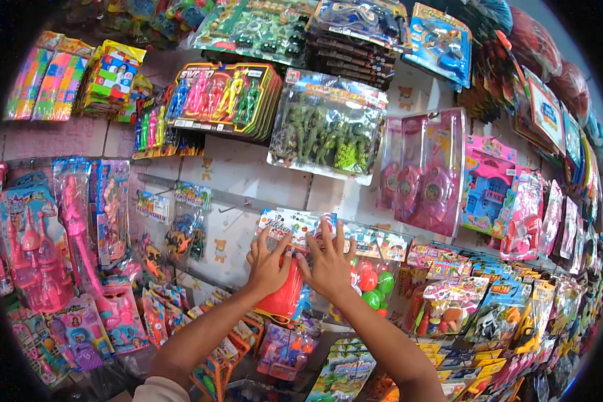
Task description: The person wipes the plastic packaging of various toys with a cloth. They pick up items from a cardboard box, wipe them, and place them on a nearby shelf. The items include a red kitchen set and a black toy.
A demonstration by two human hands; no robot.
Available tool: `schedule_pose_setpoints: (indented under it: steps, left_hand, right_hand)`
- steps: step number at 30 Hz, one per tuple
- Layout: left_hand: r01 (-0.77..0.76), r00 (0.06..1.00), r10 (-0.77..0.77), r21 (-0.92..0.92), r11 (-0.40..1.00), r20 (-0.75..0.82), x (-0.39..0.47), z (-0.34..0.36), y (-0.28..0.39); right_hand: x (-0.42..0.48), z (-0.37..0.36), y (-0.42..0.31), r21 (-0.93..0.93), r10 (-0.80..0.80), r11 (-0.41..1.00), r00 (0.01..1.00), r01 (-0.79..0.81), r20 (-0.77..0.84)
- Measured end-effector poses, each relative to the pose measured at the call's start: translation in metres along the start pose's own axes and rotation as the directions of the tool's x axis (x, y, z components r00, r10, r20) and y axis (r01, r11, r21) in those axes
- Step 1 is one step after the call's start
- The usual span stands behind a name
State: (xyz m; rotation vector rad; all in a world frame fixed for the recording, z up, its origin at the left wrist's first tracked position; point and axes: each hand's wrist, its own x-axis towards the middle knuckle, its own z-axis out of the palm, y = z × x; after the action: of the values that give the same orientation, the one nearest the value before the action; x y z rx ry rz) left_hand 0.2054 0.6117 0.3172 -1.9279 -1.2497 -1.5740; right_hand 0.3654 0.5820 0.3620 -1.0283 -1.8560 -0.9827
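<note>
Both my hands reach forward to a hanging toy kitchen set pack [295, 287] with a printed header card and red pieces in clear plastic. The spread fingers of my left hand [269, 270] rest on the left part of its header. On the right part lie the fingers of my right hand [330, 264], also apart. Both thumbs meet low on the pack's front, below the header. Just right of it hangs a bag of red and green toy pieces [371, 285], partly behind my right hand.
A metal rail [231, 199] with hooks crosses the wall panel. Above hang a toy soldier pack [326, 128] and boxed coloured figures [220, 100]. Pink castle toys [35, 256] hang left, toy food packs [449, 306] right. An orange basket [226, 369] stands below.
</note>
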Motion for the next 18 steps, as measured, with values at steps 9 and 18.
schedule_pose_setpoints:
  steps: [9,18]
  left_hand:
    - [0.264,0.881,-0.254,0.029,0.964,0.398,0.064,0.052,-0.024]
    - [0.014,0.758,-0.132,0.186,0.982,0.639,0.139,0.089,-0.073]
  right_hand:
    - [0.042,0.079,0.037,-0.075,0.245,0.969,0.897,-0.234,0.367]
    - [0.084,0.087,0.053,-0.077,0.413,0.882,0.682,-0.465,0.604]
